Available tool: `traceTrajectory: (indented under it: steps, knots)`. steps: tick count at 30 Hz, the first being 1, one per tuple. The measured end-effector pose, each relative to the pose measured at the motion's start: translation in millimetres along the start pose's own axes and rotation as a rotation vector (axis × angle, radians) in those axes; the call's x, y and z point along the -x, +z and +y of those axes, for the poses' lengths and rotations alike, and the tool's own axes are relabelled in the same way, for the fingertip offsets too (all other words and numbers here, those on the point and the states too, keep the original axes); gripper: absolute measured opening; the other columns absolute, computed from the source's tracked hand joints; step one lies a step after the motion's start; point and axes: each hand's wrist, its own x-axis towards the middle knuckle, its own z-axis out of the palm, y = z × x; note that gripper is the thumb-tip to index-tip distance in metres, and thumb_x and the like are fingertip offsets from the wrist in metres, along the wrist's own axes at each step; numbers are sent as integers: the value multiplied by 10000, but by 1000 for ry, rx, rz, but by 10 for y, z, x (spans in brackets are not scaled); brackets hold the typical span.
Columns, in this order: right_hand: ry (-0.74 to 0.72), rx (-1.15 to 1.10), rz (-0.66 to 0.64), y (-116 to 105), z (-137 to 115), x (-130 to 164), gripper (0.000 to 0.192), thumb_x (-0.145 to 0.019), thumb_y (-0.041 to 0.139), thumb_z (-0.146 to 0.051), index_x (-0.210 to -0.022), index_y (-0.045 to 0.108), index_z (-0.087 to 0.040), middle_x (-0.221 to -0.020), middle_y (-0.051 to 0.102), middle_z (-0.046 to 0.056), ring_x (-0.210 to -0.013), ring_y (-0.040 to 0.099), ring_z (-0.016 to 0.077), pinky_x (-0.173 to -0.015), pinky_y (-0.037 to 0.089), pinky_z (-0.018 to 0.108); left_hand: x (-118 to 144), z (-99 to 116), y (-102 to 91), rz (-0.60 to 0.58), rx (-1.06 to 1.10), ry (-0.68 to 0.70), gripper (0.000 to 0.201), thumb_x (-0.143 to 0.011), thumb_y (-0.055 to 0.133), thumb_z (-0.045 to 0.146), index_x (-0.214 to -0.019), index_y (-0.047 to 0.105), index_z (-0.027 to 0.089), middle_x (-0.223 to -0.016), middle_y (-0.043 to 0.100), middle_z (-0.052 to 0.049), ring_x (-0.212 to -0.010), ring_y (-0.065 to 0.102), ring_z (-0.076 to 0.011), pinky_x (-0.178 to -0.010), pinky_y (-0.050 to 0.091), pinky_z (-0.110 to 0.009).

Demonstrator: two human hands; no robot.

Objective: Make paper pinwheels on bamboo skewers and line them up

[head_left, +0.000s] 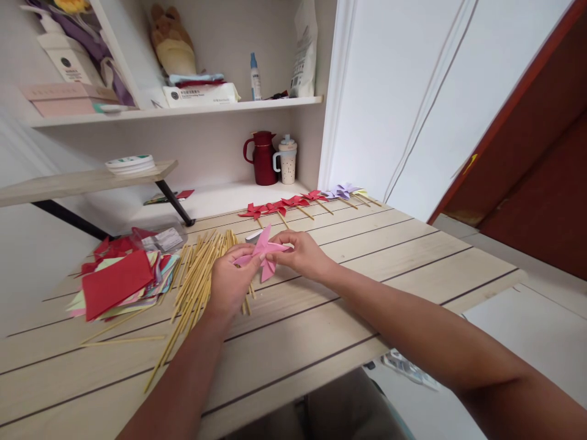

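Observation:
A pink paper pinwheel (262, 245) is held above the table between my two hands, its pointed blades spread out. My left hand (232, 276) pinches its left side, the thumb near the middle. On the opposite side, my right hand (300, 253) grips a blade between thumb and fingers. Beside and partly behind my left hand lies a pile of thin wooden sticks (195, 287). Further left is a stack of coloured paper squares, a red sheet (117, 284) on top. Finished-looking red pinwheels (293, 201) and purple pinwheels (342, 191) on sticks lie in a row beyond my hands.
The slatted wooden table (321, 330) reaches toward me. A clear plastic box (165, 237) sits behind the paper stack, near a small raised shelf (87, 180) on black legs. A red jug (264, 159) and a speckled cup (288, 160) stand at the back.

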Motion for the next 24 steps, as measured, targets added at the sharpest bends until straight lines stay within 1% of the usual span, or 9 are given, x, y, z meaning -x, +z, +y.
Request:
traceTrajectory:
  steps: [3,6,9,12,14,17,21,24]
  knots:
    - [6,-2,21,15,-28,0,169,-752,733,-322,-741,693,-159,-782,669,23,-768,592,174,-718,432,289,-9,-28,7,16,29,-26,176,-632,824,319,-750,792,192,-902,762,-75,-897,687,-231,-877,528,-349]
    - [-31,-20,35,14,-29,-8,165,-758,733,-325,-747,675,-170,-768,669,3,-785,601,171,-769,448,293,-11,-60,4,46,128,-112,222,-630,833,315,-797,793,175,-908,772,-81,-859,700,-218,-852,539,-348]
    - [-76,-80,71,-6,11,-26,167,-779,733,-328,-853,687,-185,-870,702,14,-861,631,180,-811,470,299,-20,-87,-26,96,243,-217,262,-610,853,292,-822,786,154,-863,778,-82,-798,704,-204,-815,545,-342]
    - [-106,-165,81,-26,76,-52,224,-841,691,-398,-945,695,-200,-959,721,42,-923,655,197,-853,489,326,-47,-119,-85,141,376,-279,336,-573,882,284,-851,774,129,-849,781,-90,-766,705,-193,-795,543,-333]
    - [-86,-199,100,-28,123,-67,262,-861,672,-438,-975,690,-203,-986,722,55,-940,661,206,-867,494,342,-75,-141,-135,170,443,-291,387,-542,904,294,-858,765,119,-842,781,-92,-751,706,-187,-780,543,-325]
    - [-62,-213,128,-9,190,-79,274,-871,650,-453,-965,679,-198,-978,714,60,-951,664,217,-884,490,358,-121,-154,-217,224,496,-292,418,-509,925,303,-844,756,120,-796,772,-75,-719,703,-180,-741,547,-314]
    - [-11,-182,119,37,262,-79,256,-869,623,-429,-949,669,-191,-911,704,48,-905,660,213,-861,485,357,-175,-135,-319,282,598,-299,389,-516,924,246,-837,749,112,-779,766,-67,-689,697,-158,-710,555,-285]
    - [69,-72,87,67,309,-81,235,-852,605,-392,-952,669,-189,-859,705,31,-846,643,196,-817,476,337,-213,-127,-385,316,680,-344,316,-536,900,160,-801,739,100,-755,759,-65,-668,691,-135,-692,557,-250]
